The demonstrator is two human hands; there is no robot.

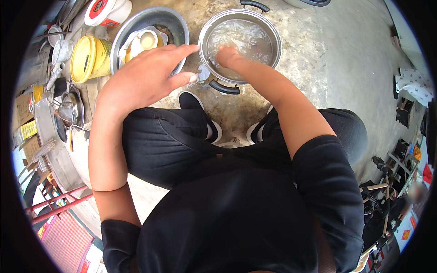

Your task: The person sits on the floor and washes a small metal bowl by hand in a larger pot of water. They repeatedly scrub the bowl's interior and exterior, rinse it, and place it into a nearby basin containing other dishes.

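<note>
Cloudy, rippling water [251, 37] fills much of a metal pot [279, 44] with two black handles on the concrete floor. My right hand [227, 55] dips into that water near the pot's left side. Its fingers are under the surface, so whether they hold something is hidden. My left hand [143, 76] hovers palm down at the near edge of a grey basin [184, 25], thumb and fingers apart, nothing in it. Inside the basin lie several stacked dishes, with a small white bowl or cup [147, 40] on top. My left hand partly covers them.
Left of the basin lies a yellow bucket [83, 58], with a white tub [108, 12] farther back. Metal pans and a strainer [67, 112] sit at the left. My shoes [191, 100] flank the floor before the pot. Another basin [307, 2] shows at the top edge.
</note>
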